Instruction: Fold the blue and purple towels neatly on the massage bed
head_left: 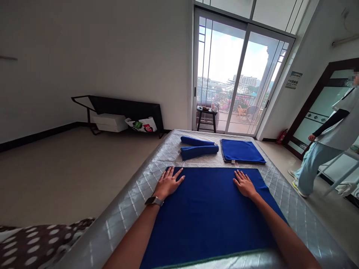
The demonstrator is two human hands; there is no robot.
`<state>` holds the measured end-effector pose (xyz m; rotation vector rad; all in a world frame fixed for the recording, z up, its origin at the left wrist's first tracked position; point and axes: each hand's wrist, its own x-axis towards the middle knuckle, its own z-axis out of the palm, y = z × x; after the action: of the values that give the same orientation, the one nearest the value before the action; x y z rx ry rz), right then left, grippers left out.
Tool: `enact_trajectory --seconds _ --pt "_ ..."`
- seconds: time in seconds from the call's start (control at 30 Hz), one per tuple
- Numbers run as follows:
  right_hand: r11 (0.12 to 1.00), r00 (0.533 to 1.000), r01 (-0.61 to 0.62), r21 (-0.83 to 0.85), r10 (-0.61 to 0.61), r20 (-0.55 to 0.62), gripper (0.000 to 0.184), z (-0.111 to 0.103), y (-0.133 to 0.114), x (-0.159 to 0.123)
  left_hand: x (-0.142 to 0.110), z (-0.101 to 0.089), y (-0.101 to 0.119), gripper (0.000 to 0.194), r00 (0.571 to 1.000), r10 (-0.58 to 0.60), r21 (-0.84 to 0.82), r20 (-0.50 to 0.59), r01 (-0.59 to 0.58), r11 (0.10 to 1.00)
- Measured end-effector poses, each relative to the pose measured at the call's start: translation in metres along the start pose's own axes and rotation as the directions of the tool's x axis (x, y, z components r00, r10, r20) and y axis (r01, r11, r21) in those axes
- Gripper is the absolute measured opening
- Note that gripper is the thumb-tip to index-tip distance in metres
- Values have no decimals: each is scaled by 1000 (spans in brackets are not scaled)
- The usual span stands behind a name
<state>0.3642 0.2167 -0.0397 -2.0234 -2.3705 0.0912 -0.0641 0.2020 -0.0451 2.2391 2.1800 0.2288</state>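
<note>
Both hands lie flat with fingers spread apart on a blue towel (207,209) spread over the near part of the mattress (126,209), the left hand (167,184) near its far left corner, the right hand (244,184) near its far right. Farther off lie two rolled towels (198,148) and a folded towel (241,150).

Two rolled blue towels (198,148) are lying side by side on a quilted, plastic-covered mattress (134,194), just left of a folded blue towel (241,151) that is resting flat near the far edge. A low black shelf (120,108) is standing against the white wall, sheltering a white box (109,122) and a printed bag (141,124). Sliding glass doors (238,78) are letting in daylight from a balcony where a small stool (206,116) is sitting. A person (328,142) in pale jeans is standing at the right, near a red fire extinguisher (281,136). A spotted brown fabric (42,241) is showing at the lower left.
</note>
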Motion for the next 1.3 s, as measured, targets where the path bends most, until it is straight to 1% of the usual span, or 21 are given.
enact_trajectory --seconds 0.1,0.2,0.27,0.33,0.47,0.53,0.67,0.77,0.8,0.87,0.93,0.97,1.03,1.1,1.13,1.2,1.23,1.3 --pt "993 993 -116 4 116 12 64 -9 40 -4 0 -1 1 63 1000 -22 0 5 22 1000" --pt "974 974 -226 20 225 18 68 -15 72 -7 0 -1 2 64 999 -34 16 27 34 999" --pt "971 972 -237 27 236 18 68 -16 80 -8 0 0 2 65 999 -35 25 24 34 999" --pt "972 973 -232 29 231 21 69 -15 80 -7 1 2 0 65 999 -33 27 8 33 999" --pt "969 969 -244 21 244 27 69 -17 72 -8 1 4 0 64 1000 -23 34 -2 23 999" --pt "967 967 -256 2 256 5 67 -21 68 -10 1 2 1 64 1000 -26 30 0 26 999" --pt "951 948 -303 -63 294 -124 62 -29 58 -22 2 -2 4 64 1000 -26 10 6 26 1000" --pt "955 941 -288 -74 268 -205 61 -29 40 -36 2 -2 5 64 1000 -24 -13 7 24 1000" --pt "961 945 -267 -65 248 -215 61 -27 31 -40 3 -2 6 64 1000 -25 -21 6 25 999" --pt "982 966 -188 -33 178 -188 61 -21 6 -49 3 -2 6 64 1000 -25 -34 1 25 999" --pt "998 991 -60 14 62 -120 64 -14 -25 -55 2 -3 7 63 1000 -28 -38 -1 28 999" --pt "999 996 9 40 -6 -88 66 -10 -41 -57 1 -4 8 63 1000 -30 -35 2 30 999" --pt "988 991 129 83 -125 -47 69 -6 -71 -57 0 -6 9 63 999 -37 -23 14 38 999" --pt "973 979 205 109 -204 -27 70 -5 -91 -53 -1 -8 10 63 999 -42 -7 23 42 999" --pt "967 974 227 118 -226 -17 71 -5 -95 -50 -1 -9 10 63 999 -41 -1 24 41 999" --pt "965 972 231 126 -233 5 71 -7 -91 -43 -1 -10 11 63 999 -40 8 26 40 999" --pt "969 976 213 126 -216 16 72 -9 -83 -39 -2 -11 11 63 999 -40 11 30 39 999" --pt "982 988 146 118 -151 34 72 -12 -57 -35 -2 -11 10 63 998 -40 14 42 40 999"
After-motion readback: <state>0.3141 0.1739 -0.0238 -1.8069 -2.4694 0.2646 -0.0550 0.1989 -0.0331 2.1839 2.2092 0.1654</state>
